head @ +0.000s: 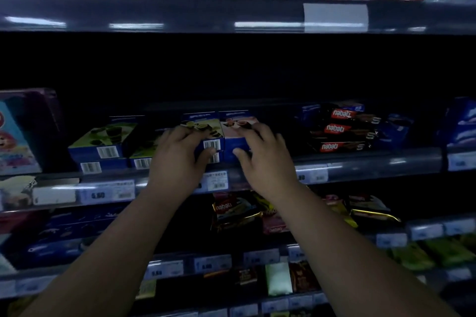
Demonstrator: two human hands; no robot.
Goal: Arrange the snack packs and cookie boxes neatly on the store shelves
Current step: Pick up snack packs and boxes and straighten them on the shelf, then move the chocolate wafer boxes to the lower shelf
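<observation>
While the green box (206, 132) and the pink box (238, 127) at its 3 o'clock sit touching on the shelf (373, 165), we clamp our left hand (177, 153) on the green one and our right hand (262, 156) on the pink, thumbs in front. Nabati packs (340, 131) lie farther toward 3 o'clock, more boxes (103, 141) at 9.

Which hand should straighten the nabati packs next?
Likely the right hand: it holds the pink-topped box, nearer the nabati packs; the left hand grips the green-topped box, farther away.
</observation>
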